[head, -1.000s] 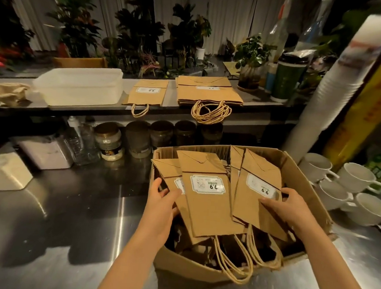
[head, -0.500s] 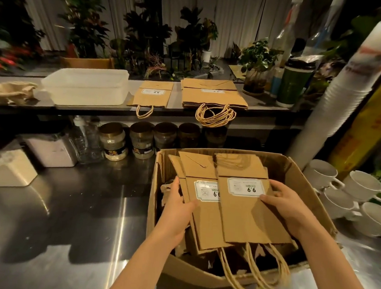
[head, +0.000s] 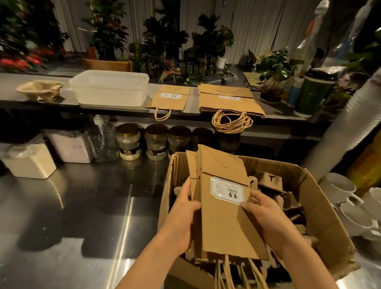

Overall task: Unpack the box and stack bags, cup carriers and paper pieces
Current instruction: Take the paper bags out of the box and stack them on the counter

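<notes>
The left grip (head: 184, 213) and right grip (head: 267, 218) are clasping the paper bags (head: 222, 226) by their side edges over the near wall of the box (head: 314, 219), risking inner bags sliding out if the dangling handles (head: 230, 280) snag.

I am counting: one cardboard box (head: 311, 196), one held bag bundle (head: 222, 226); on the shelf (head: 1, 92), two bag piles (head: 230, 100), one cup carrier (head: 41, 89), one clear tub (head: 109, 90); five lidded jars (head: 128, 142).
</notes>
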`<state>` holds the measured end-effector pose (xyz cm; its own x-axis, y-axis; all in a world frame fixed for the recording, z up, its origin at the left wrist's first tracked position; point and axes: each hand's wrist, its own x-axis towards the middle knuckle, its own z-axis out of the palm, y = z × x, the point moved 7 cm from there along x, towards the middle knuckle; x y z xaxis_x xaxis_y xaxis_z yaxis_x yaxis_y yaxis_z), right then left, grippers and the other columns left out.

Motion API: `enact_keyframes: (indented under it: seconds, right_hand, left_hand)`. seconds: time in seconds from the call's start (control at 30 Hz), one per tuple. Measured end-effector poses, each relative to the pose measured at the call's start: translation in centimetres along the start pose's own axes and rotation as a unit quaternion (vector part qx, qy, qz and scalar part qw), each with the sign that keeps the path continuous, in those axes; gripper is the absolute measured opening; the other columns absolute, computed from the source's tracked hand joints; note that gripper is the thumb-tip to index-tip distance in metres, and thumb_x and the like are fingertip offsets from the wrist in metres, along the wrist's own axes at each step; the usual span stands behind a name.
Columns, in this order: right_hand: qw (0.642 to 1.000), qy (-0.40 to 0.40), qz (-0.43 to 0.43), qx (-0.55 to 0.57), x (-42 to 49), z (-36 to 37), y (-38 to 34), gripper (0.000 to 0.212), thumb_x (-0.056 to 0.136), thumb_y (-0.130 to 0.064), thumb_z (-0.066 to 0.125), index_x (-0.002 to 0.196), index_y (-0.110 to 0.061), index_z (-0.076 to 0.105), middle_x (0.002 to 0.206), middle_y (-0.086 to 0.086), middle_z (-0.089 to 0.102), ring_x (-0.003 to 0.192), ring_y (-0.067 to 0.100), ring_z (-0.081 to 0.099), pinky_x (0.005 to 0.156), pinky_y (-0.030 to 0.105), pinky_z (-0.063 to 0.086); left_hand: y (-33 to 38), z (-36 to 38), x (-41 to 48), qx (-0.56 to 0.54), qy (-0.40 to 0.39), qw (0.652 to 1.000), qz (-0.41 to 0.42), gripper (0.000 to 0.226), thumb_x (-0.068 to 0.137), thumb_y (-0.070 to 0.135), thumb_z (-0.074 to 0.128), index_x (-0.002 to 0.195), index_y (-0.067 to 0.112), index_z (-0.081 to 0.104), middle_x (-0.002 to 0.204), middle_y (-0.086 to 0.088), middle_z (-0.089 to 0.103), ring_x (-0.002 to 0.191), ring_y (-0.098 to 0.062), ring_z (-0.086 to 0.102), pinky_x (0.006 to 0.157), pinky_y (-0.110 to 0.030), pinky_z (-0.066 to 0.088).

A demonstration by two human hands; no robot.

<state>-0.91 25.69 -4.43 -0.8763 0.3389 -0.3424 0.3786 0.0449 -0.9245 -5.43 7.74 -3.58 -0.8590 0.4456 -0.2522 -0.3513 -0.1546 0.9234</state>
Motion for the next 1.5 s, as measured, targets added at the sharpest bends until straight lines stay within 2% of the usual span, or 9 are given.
enact_keyframes:
  seconds: [0.17, 0.3, 0.4, 0.47, 0.8, 0.97, 1.17, 1.27, 1.5]
  right_hand:
    - [1.000, 0.006, -0.017, 0.024, -0.4, 1.7, -0.4, 0.031, 0.094, -0.013, 0.059, 0.122, -0.026, 0.053, 0.110, 0.001, 0.069, 0.096, 0.023, 0.068, 0.077, 0.043, 0.057]
    - [0.999, 0.025, -0.038, 0.001, -0.8, 2.9, -1.1, 0.034, 0.094, -0.029, 0.059, 0.124, -0.036, 0.046, 0.117, -0.005, 0.063, 0.105, 0.019, 0.062, 0.075, 0.036, 0.055]
    - [0.997, 0.047, -0.053, -0.015, -0.8, 2.8, -1.4, 0.045, 0.093, -0.038, 0.058, 0.135, -0.031, 0.043, 0.129, -0.001, 0.059, 0.120, 0.023, 0.054, 0.090, 0.044, 0.053]
    - [0.996, 0.054, -0.065, -0.011, -0.8, 2.9, -1.9, 0.050, 0.093, -0.037, 0.058, 0.139, -0.028, 0.040, 0.129, 0.001, 0.059, 0.116, 0.022, 0.057, 0.080, 0.036, 0.057]
    - [0.990, 0.057, -0.117, 0.057, -1.1, 4.3, -5.0, 0.020, 0.094, -0.023, 0.058, 0.102, -0.036, 0.047, 0.101, -0.004, 0.065, 0.085, 0.012, 0.067, 0.048, 0.016, 0.051]
    - [0.996, 0.004, -0.086, 0.027, -0.8, 5.5, -5.7, 0.033, 0.092, -0.034, 0.059, 0.122, -0.027, 0.047, 0.108, -0.001, 0.066, 0.089, 0.017, 0.069, 0.061, 0.028, 0.056]
    - [0.993, -0.104, -0.057, 0.027, -0.8, 8.1, -6.1, 0.055, 0.065, -0.040, 0.074, 0.113, -0.030, 0.051, 0.109, 0.004, 0.069, 0.089, 0.022, 0.072, 0.075, 0.043, 0.060]
    - [0.991, -0.093, -0.088, 0.035, -0.1, 8.5, -7.9, 0.051, 0.072, -0.036, 0.072, 0.116, -0.025, 0.051, 0.108, 0.005, 0.070, 0.089, 0.023, 0.072, 0.067, 0.038, 0.058]
    - [0.984, -0.062, -0.148, 0.084, 4.0, 9.3, -13.6, 0.036, 0.087, -0.018, 0.065, 0.120, -0.016, 0.053, 0.110, 0.009, 0.070, 0.095, 0.026, 0.070, 0.082, 0.050, 0.057]
  left_hand:
    - [0.7, 0.3, -0.5, 0.009, -0.001, 1.000, -0.010, 0.034, 0.101, 0.045, 0.040, 0.132, 0.037, 0.049, 0.111, 0.005, 0.071, 0.102, -0.017, 0.067, 0.079, -0.035, 0.054]
    - [0.7, -0.9, -0.5, 0.095, 0.034, 0.995, 0.023, 0.047, 0.100, 0.029, 0.050, 0.139, 0.045, 0.030, 0.119, 0.017, 0.059, 0.114, -0.011, 0.055, 0.098, -0.043, 0.048]
    - [1.1, -1.0, -0.8, 0.104, 0.026, 0.993, 0.039, 0.045, 0.100, 0.025, 0.051, 0.135, 0.046, 0.033, 0.120, 0.020, 0.059, 0.108, -0.001, 0.055, 0.082, -0.021, 0.051]
    - [1.5, -1.2, -1.0, 0.108, 0.028, 0.992, 0.052, 0.043, 0.100, 0.026, 0.051, 0.134, 0.046, 0.034, 0.119, 0.022, 0.058, 0.104, 0.005, 0.053, 0.070, -0.009, 0.047]
    - [1.8, -2.8, -1.1, 0.108, -0.015, 0.994, 0.017, 0.050, 0.092, 0.026, 0.064, 0.131, 0.044, 0.040, 0.123, 0.014, 0.063, 0.114, -0.009, 0.060, 0.094, -0.037, 0.053]
    - [4.1, -4.1, -0.4, 0.087, 0.003, 0.996, 0.024, 0.039, 0.093, 0.017, 0.062, 0.114, 0.047, 0.048, 0.118, 0.010, 0.067, 0.111, -0.013, 0.063, 0.097, -0.044, 0.051]
    - [8.4, -6.5, 1.9, 0.066, 0.037, 0.996, 0.048, 0.053, 0.092, 0.014, 0.064, 0.137, 0.033, 0.043, 0.116, 0.006, 0.070, 0.107, -0.016, 0.066, 0.094, -0.046, 0.054]
    - [10.9, -6.6, 3.2, 0.091, 0.035, 0.993, 0.061, 0.058, 0.092, 0.013, 0.064, 0.141, 0.032, 0.040, 0.118, 0.005, 0.068, 0.109, -0.016, 0.064, 0.096, -0.046, 0.052]
    - [16.2, -6.8, 6.1, 0.131, 0.019, 0.988, 0.073, 0.061, 0.092, 0.008, 0.061, 0.144, 0.025, 0.034, 0.123, 0.003, 0.061, 0.115, -0.015, 0.056, 0.098, -0.037, 0.046]
